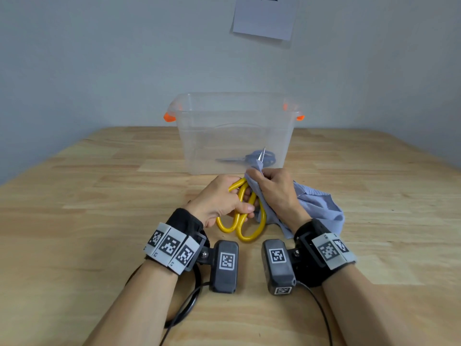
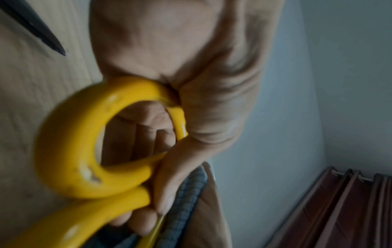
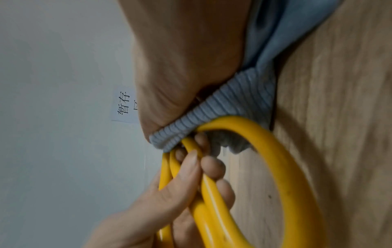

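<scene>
Yellow-handled scissors point(image 1: 245, 238) are held over the wooden table point(image 1: 99, 196), handles toward me. My left hand point(image 1: 222, 198) grips the handles, thumb on top and fingers curled through the loops point(image 2: 63, 151). My right hand point(image 1: 277, 191) grips a blue-grey ribbed cloth point(image 1: 321, 208) wrapped round the blades. Only the metal blade tip point(image 1: 262, 154) pokes out beyond the cloth. In the right wrist view the cloth point(image 3: 222, 104) bunches under my palm against the yellow handle point(image 3: 286, 167). The cloth's loose end trails on the table to the right.
A clear plastic bin point(image 1: 234, 116) with orange latches stands just behind my hands, holding another pair of scissors point(image 1: 249, 158) with bluish handles. A paper sheet point(image 1: 264, 16) hangs on the wall. Black cables point(image 1: 184, 305) lie by my left forearm.
</scene>
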`<state>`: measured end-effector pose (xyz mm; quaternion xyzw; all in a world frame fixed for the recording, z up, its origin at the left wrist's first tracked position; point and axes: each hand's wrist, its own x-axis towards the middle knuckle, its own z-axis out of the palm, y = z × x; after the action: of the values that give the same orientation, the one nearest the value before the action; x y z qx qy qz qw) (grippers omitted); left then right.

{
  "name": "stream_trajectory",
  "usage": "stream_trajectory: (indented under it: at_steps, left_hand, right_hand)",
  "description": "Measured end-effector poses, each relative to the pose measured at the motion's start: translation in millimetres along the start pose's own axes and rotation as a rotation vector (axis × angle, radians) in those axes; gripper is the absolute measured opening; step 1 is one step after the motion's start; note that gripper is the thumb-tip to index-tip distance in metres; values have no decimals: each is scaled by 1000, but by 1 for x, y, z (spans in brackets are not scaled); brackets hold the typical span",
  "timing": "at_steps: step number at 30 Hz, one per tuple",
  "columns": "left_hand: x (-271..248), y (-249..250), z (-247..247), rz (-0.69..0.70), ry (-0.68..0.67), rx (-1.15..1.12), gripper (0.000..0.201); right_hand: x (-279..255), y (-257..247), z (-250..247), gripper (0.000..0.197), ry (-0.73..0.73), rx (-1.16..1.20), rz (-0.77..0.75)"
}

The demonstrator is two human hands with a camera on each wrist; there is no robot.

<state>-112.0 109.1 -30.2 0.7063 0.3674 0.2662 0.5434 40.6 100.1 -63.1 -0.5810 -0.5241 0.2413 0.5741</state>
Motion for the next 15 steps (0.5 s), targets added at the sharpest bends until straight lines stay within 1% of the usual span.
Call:
stream_trajectory:
  at_steps: [3, 5, 7, 9, 11, 12, 13, 15]
  left_hand:
    - [1, 0, 1, -5, 10, -6, 28]
    - [1, 0, 1, -17, 11, -9, 24]
    - [2, 1, 1, -31, 0, -21, 20]
    - [2, 1, 1, -38, 1, -40, 22]
    - [1, 0, 1, -49, 13, -52, 23]
    - [2, 0, 0, -59, 24, -57, 23]
    - [2, 0, -1, -68, 35, -60, 23]
    - [2, 0, -1, -77, 45, -55, 25]
  right_hand:
    - [0, 0, 2, 59, 15, 16, 13]
    - [2, 1, 1, 63, 37, -7, 9]
    - [3, 3, 1, 68, 52, -1, 34]
    - [3, 3, 3, 70, 48, 40, 65]
    - [2, 2, 1, 62, 22, 153, 115]
    - [1, 1, 0, 54, -9, 221, 144]
    - [1, 0, -1, 45, -61, 269, 168]
    - [-1, -2, -5, 39, -167, 307, 175]
